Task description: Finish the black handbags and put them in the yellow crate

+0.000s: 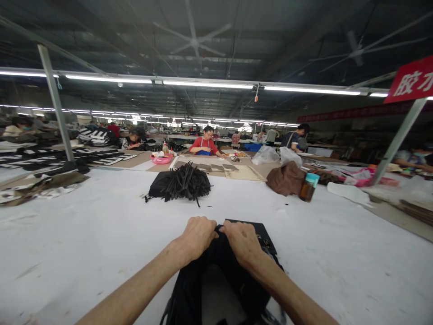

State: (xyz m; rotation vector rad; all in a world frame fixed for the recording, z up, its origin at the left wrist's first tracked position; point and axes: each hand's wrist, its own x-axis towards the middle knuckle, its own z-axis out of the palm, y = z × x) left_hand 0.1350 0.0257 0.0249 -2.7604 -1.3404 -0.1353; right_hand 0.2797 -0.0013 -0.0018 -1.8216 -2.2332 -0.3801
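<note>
My left hand (200, 234) and my right hand (244, 241) are side by side near the front middle of the white table. Fingers curled, both grip the top edge of a piece of black fabric (216, 253), the thumbs close together. The fabric runs back toward me between my forearms; its full shape is hidden. Just beyond my right hand lies a flat black panel (267, 232), with small shiny bits on or by it. Farther up the table is a stack of black pieces (160, 184) topped by a bundle of black strips (189, 180).
A brown cloth bundle (286, 178) and a jar with a turquoise lid (307, 187) stand at the right. Cut pieces (47, 183) lie at the left. A worker in red (206, 145) sits across the table. Metal posts (56, 104) rise at both sides.
</note>
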